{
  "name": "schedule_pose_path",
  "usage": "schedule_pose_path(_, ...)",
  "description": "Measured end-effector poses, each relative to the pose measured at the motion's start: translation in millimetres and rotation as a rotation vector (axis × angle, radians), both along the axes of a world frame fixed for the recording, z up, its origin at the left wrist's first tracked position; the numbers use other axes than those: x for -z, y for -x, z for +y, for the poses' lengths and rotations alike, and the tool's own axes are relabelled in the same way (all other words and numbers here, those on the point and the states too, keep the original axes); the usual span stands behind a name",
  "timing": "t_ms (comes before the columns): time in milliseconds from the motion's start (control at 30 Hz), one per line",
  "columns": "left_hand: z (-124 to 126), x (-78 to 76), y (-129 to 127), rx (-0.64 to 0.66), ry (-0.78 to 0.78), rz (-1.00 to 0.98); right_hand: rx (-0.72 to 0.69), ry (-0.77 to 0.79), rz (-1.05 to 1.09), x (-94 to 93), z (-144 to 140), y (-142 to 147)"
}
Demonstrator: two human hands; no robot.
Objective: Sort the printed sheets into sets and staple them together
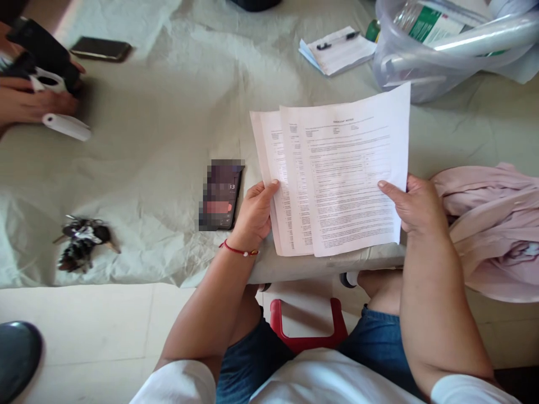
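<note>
I hold a few printed sheets of paper (337,179) fanned out above the near edge of the table (160,129). My left hand (255,216) pinches the left edge of the back sheets, thumb on top. My right hand (415,207) grips the right edge of the front sheet. A red cord bracelet sits on my left wrist. A dark phone (221,195) lies on the table just left of my left hand.
A bunch of keys (82,241) lies at the near left. Another person's hands (29,98) hold a black and white device at the far left, by a second phone (100,49). A notepad with pen (339,47), a plastic bag (442,45) and pink cloth (492,224) are on the right.
</note>
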State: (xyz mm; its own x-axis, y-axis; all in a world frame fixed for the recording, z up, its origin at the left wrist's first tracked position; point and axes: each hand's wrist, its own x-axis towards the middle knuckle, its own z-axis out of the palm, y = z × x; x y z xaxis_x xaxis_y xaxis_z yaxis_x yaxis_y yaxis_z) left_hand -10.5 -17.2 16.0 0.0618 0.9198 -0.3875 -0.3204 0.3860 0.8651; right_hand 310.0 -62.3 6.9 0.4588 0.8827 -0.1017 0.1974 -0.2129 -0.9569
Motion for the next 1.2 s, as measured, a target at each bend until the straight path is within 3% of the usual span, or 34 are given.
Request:
schedule_pose_path(333,-5.2,-4.4,3.8,0.011,-0.012,-0.009,0.27,-0.124,0.0,-13.5,10.5,-12.7)
schedule_pose_path(700,-5.3,-4.8,5.8,-0.005,-0.024,-0.021,0.364,-0.3,0.057,-12.9,15.0,-15.3)
schedule_pose_path(1200,-6.1,-4.5,10.3,0.008,-0.007,-0.018,0.375,-0.308,0.068,-11.1,17.8,-11.7)
